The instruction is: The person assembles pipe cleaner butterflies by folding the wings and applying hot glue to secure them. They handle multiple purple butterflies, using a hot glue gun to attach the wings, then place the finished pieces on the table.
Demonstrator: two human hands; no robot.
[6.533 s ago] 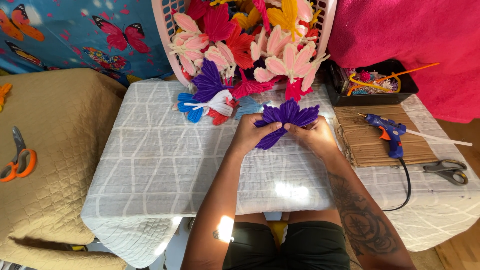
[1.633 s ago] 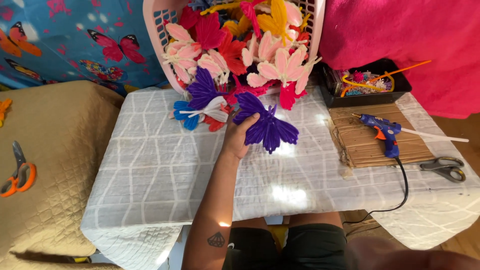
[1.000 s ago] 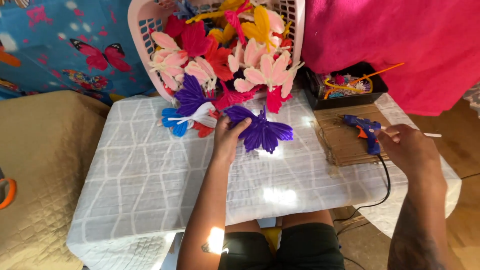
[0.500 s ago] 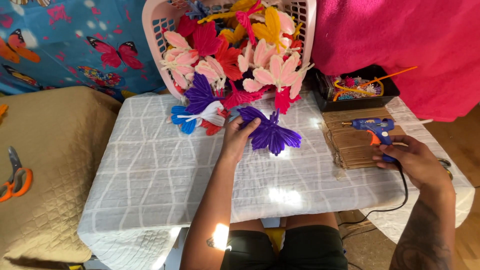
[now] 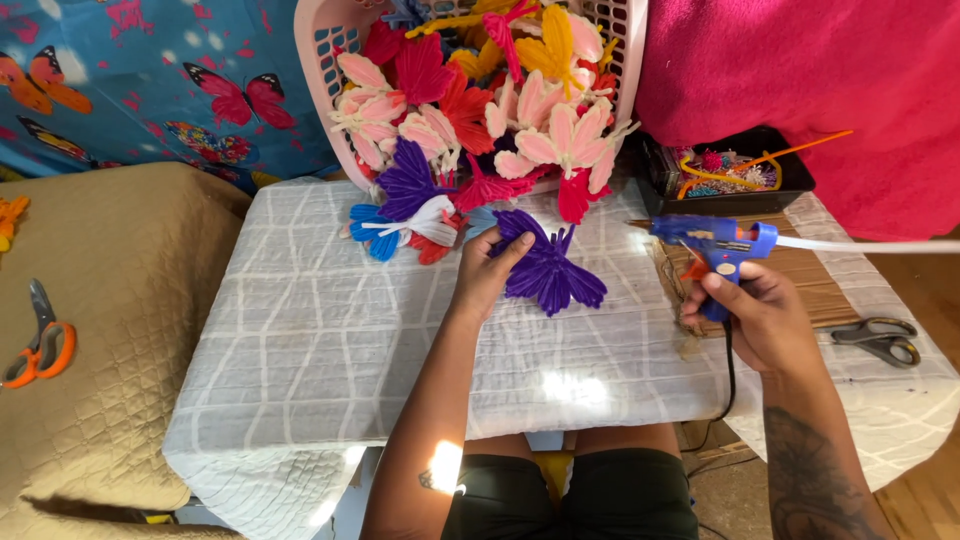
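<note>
While the bench (image 5: 330,340) carries the work, left hand (image 5: 487,272) pinning the purple pipe-cleaner butterfly (image 5: 548,270) flat near the flower basket (image 5: 322,60), right hand (image 5: 752,312) gripping the blue glue gun (image 5: 715,245): keep the butterfly steady, aim the nozzle clear of fingers.

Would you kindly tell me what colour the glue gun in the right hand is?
Blue, with an orange trigger; the glue gun shows clearly in the head view.

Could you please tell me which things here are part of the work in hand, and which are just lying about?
In use:
- purple flower, held by the left hand
- blue glue gun, held by the right hand

Lying about:
- grey scissors
- orange scissors
- black tray
- pink basket of flowers
</note>
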